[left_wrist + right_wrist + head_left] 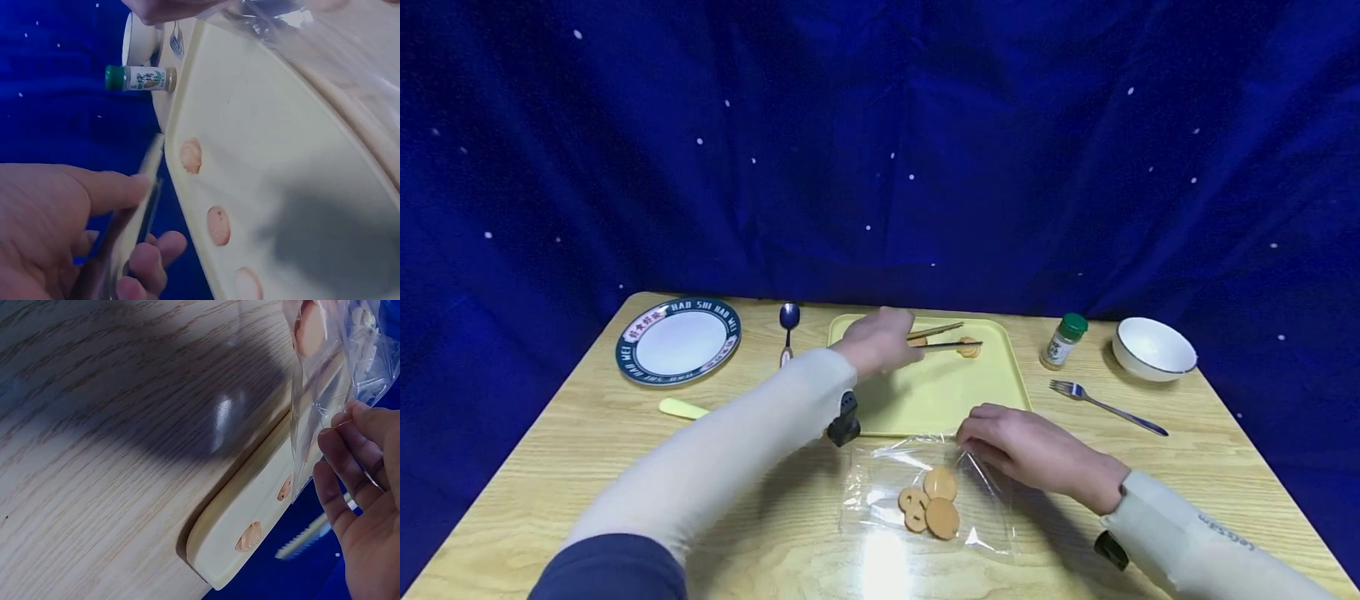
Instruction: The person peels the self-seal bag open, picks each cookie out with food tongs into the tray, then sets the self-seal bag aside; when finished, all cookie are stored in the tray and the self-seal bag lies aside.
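Observation:
My left hand [880,343] holds a pair of tongs [947,346] over the far part of a pale yellow tray [947,404]. The two arms of the tongs stand apart, and one has a toothed edge [303,539] in the right wrist view. Beneath them lie three small biscuits, among them a ridged one [191,155] and a round one [219,225]. My right hand [1033,450] pinches the edge of a clear plastic bag [876,475] at the tray's near side. Inside the bag are several biscuits [942,518], some round and one with holes.
A dark-rimmed plate [681,343], a spoon [788,317] and a pale yellow handle [681,408] lie to the left. A green-capped seasoning jar [1060,346], a fork [1105,406] and a white bowl [1150,350] are on the right. Blue cloth [880,167] hangs behind the table.

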Demonstrator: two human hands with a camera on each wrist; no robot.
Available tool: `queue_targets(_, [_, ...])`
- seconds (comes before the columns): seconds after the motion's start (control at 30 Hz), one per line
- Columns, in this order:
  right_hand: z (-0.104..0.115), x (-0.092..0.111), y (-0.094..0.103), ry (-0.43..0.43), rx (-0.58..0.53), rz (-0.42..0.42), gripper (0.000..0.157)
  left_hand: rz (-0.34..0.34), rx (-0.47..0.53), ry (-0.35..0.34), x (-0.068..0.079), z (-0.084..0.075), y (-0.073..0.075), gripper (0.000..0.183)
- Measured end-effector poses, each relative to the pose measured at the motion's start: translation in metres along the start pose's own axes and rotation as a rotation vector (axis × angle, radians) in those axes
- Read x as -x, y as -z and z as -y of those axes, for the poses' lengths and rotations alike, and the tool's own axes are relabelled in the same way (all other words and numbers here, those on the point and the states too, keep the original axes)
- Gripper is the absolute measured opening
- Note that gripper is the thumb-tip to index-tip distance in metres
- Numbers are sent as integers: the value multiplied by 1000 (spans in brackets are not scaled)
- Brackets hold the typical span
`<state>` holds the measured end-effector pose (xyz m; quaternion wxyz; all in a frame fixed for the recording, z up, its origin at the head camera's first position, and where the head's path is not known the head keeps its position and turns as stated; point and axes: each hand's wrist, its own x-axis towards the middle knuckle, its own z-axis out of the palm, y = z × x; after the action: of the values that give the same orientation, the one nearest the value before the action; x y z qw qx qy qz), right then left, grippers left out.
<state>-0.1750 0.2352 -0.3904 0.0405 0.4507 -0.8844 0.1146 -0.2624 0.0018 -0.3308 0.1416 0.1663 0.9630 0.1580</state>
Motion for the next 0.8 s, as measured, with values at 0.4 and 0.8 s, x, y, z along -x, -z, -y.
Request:
queue_targets(0.4, [1,-1,-1,0,-11,-11,8,-70,31,-332,80,74,25,24])
queue_targets(0.8, [0,0,-1,1,-24,-19,8,294,425,-259,165,171,27,20])
